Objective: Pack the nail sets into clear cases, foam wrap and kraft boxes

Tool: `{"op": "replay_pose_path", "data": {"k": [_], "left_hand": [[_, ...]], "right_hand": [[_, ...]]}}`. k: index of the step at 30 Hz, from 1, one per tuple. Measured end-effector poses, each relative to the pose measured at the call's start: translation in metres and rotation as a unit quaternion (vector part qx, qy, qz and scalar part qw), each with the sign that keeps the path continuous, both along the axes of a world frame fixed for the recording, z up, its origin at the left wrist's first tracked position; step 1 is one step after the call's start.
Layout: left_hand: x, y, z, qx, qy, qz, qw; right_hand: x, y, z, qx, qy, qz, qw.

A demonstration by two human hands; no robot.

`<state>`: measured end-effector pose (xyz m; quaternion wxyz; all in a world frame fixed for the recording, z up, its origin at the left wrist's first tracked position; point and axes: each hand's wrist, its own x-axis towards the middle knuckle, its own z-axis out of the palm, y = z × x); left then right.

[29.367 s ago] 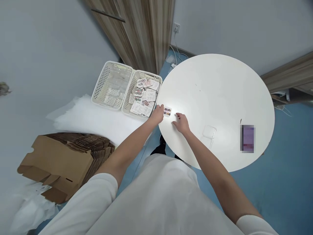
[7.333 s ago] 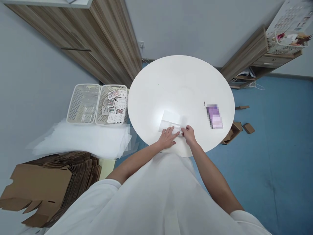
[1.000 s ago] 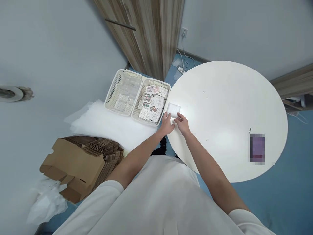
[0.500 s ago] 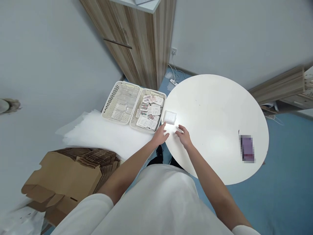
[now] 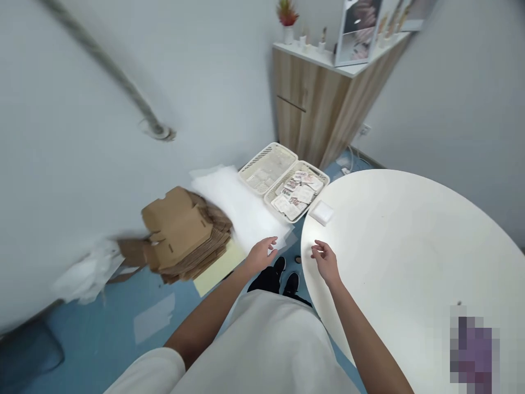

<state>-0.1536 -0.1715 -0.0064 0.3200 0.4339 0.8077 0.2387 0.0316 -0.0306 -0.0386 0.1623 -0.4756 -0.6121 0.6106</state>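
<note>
My left hand (image 5: 262,254) hangs in the air over the near edge of the white foam sheets (image 5: 246,205), fingers apart and holding nothing. Over the left edge of the round white table (image 5: 402,230) is my right hand (image 5: 325,259), its fingers somewhat curled but apart, with nothing in it. A small white packet (image 5: 322,213) lies on the table just beyond my right hand, untouched. Flattened brown cardboard boxes (image 5: 184,230) are stacked to the left of my left hand.
Beyond the sheets stand two white baskets, one with clear plastic pieces (image 5: 262,178), one with printed cards (image 5: 301,194). A wooden cabinet (image 5: 314,109) is behind them. A blurred purple item (image 5: 478,350) lies at the table's right.
The view has swung left, bringing more of the boxes and floor into sight. My left hand has moved away from the packet toward the foam sheets; my right hand has drawn back a little.
</note>
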Motion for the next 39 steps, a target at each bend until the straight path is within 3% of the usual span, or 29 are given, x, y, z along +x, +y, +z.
{"op": "replay_pose_path", "data": {"k": [5, 11, 19, 23, 26, 29, 31, 35, 39], "left_hand": [[-0.008, -0.068, 0.001, -0.024, 0.096, 0.089, 0.991], [-0.034, -0.119, 0.012, -0.034, 0.206, 0.198, 0.958], [-0.082, -0.175, 0.027, -0.060, 0.263, 0.267, 0.925], [-0.111, -0.196, 0.028, -0.078, 0.240, 0.246, 0.936], [-0.130, -0.205, 0.024, -0.088, 0.216, 0.218, 0.947], [-0.143, -0.210, 0.019, -0.106, 0.201, 0.190, 0.955], [-0.148, -0.213, 0.015, -0.110, 0.188, 0.180, 0.959], [-0.155, -0.219, 0.011, -0.096, 0.150, 0.176, 0.968], [-0.161, -0.225, 0.009, -0.084, 0.116, 0.175, 0.974]], "right_hand": [[-0.027, -0.017, -0.002, 0.004, 0.006, 0.122, 0.992], [-0.072, -0.032, 0.001, 0.070, 0.007, 0.228, 0.971], [-0.152, -0.081, 0.021, 0.176, -0.014, 0.403, 0.898], [-0.198, -0.111, 0.031, 0.337, -0.021, 0.406, 0.849], [-0.234, -0.129, 0.042, 0.459, -0.050, 0.409, 0.787], [-0.268, -0.144, 0.050, 0.541, -0.110, 0.412, 0.725], [-0.287, -0.150, 0.052, 0.570, -0.149, 0.407, 0.698], [-0.312, -0.156, 0.050, 0.574, -0.215, 0.402, 0.680], [-0.320, -0.157, 0.050, 0.556, -0.239, 0.397, 0.690]]}}
